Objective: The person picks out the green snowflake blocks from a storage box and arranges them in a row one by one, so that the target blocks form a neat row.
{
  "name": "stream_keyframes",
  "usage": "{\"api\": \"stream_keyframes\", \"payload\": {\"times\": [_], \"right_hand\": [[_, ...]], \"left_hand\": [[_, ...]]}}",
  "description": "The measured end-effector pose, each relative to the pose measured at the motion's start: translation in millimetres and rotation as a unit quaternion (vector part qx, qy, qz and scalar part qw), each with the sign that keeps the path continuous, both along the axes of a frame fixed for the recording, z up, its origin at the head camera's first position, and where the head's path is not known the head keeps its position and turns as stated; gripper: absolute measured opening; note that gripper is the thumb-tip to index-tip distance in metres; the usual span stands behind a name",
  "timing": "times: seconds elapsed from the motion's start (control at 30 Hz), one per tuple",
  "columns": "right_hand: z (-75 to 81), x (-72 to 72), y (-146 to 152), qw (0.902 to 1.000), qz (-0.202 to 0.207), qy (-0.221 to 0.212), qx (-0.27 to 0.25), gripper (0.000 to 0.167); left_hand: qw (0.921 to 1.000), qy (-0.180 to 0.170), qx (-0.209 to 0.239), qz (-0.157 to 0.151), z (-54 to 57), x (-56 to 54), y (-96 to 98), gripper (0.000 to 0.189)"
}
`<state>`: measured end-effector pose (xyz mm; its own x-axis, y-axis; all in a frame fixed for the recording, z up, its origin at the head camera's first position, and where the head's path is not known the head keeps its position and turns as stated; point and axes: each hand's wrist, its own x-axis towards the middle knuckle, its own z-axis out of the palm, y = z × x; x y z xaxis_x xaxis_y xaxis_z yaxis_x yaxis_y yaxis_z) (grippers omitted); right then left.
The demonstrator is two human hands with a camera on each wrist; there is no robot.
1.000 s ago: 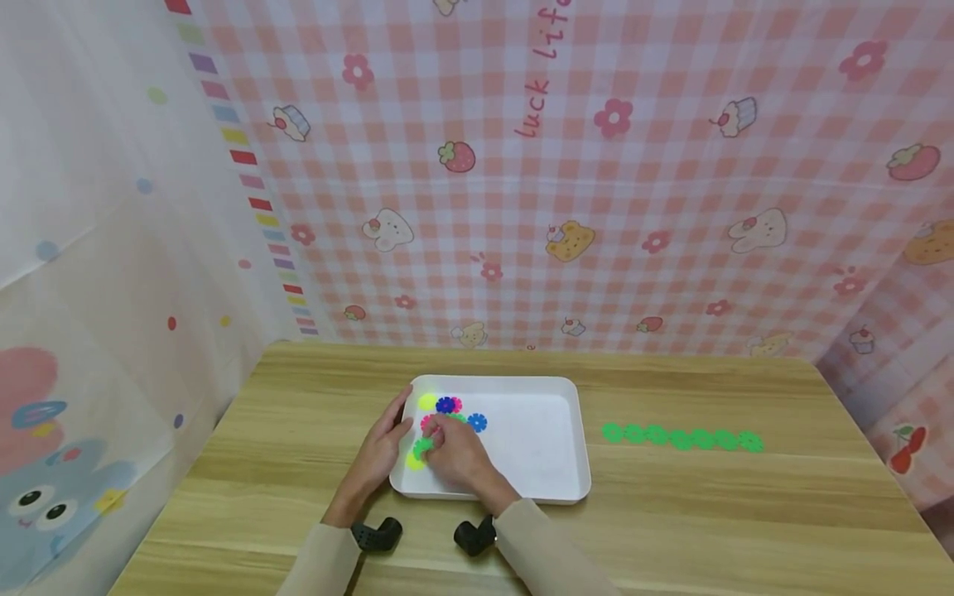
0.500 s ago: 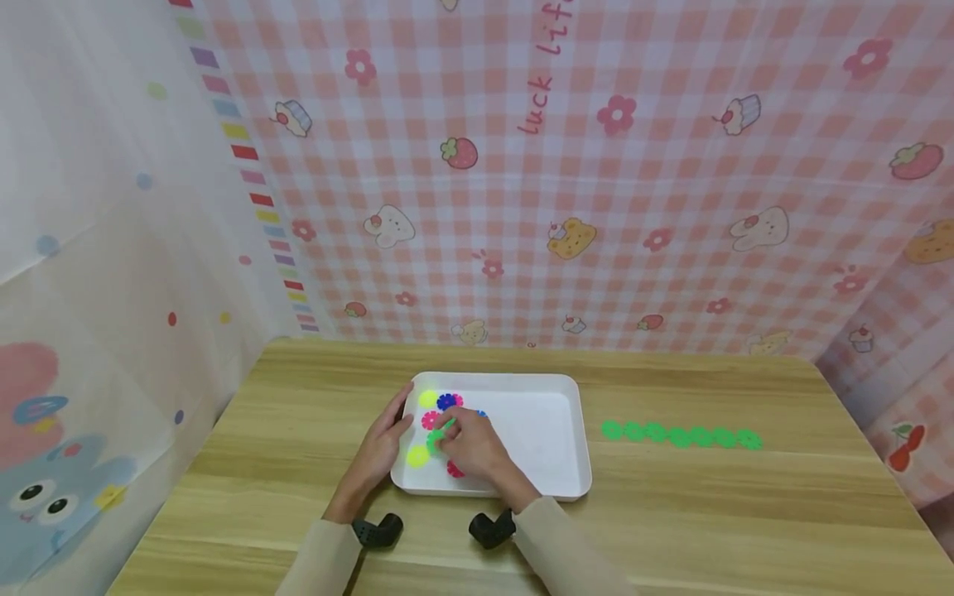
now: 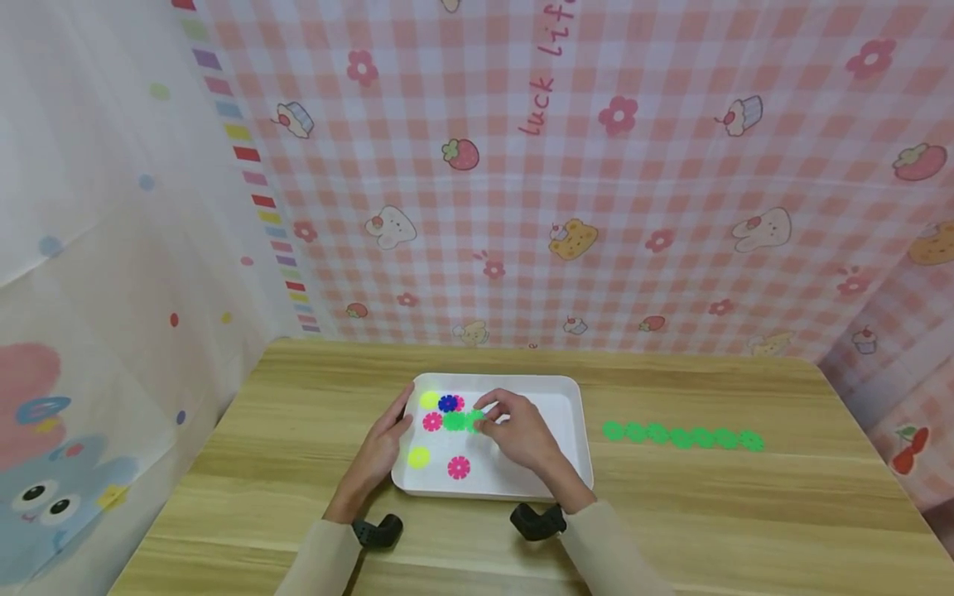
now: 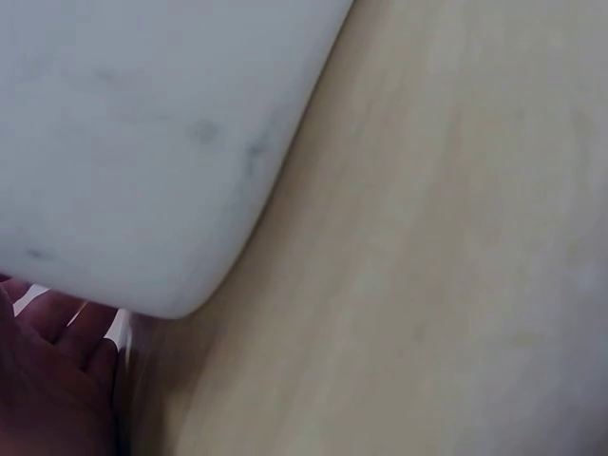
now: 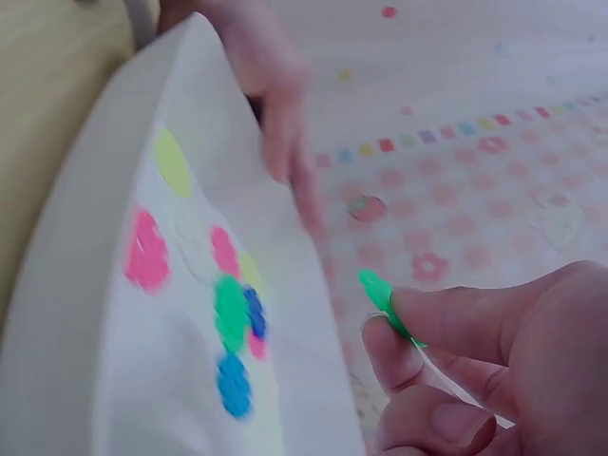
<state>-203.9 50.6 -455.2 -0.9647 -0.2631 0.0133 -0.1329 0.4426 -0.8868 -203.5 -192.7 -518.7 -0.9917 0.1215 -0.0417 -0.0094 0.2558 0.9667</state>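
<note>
My right hand point(image 3: 517, 426) is over the middle of the white tray point(image 3: 529, 488). Between thumb and index finger it pinches a green plastic snowflake disc point(image 5: 385, 299), seen nearly edge-on in the right wrist view. My left hand point(image 3: 380, 451) grips the tray's left wall, its thumb at the rim and the fingers along the outside. Loose discs lie in the tray's left half: a green one point(image 3: 454, 421), a dark blue one point(image 3: 447, 403), pink ones point(image 3: 458, 468), yellow ones point(image 3: 419, 457) and a light blue one point(image 5: 234, 385) mostly hidden from the head view by the held disc and hand.
A row of several green snowflake discs point(image 3: 680, 438) runs edge to edge on the wooden table point(image 3: 708, 513), right of the tray. Behind the table hangs a pink checked cloth point(image 3: 522, 290). Each wrist wears a black camera mount point(image 3: 380, 532).
My right hand has drawn the green disc from the tray's lower left toward its middle, moving right and slightly up. The lower pink disc is now uncovered. My left hand stays at the tray's wall.
</note>
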Motion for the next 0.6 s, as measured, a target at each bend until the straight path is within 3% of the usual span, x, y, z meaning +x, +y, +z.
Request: {"api": "stream_keyframes", "payload": {"times": [0.23, 0.47, 0.6], "right_hand": [[6.2, -5.1, 38.2, 0.9979, -0.053, -0.008, -0.037, 0.016], [8.9, -7.3, 81.8, 0.9941, -0.099, -0.035, -0.026, 0.021], [10.1, -6.3, 111.7, 0.9920, -0.119, -0.023, -0.035, 0.024]], "left_hand": [[1.0000, 0.005, 0.002, -0.006, 0.7, 0.5, -0.6, 0.052], [0.9999, 0.008, -0.013, -0.005, -0.1, -0.5, -1.3, 0.052], [0.9999, 0.008, -0.012, -0.004, -0.5, -2.1, -2.3, 0.052]]}}
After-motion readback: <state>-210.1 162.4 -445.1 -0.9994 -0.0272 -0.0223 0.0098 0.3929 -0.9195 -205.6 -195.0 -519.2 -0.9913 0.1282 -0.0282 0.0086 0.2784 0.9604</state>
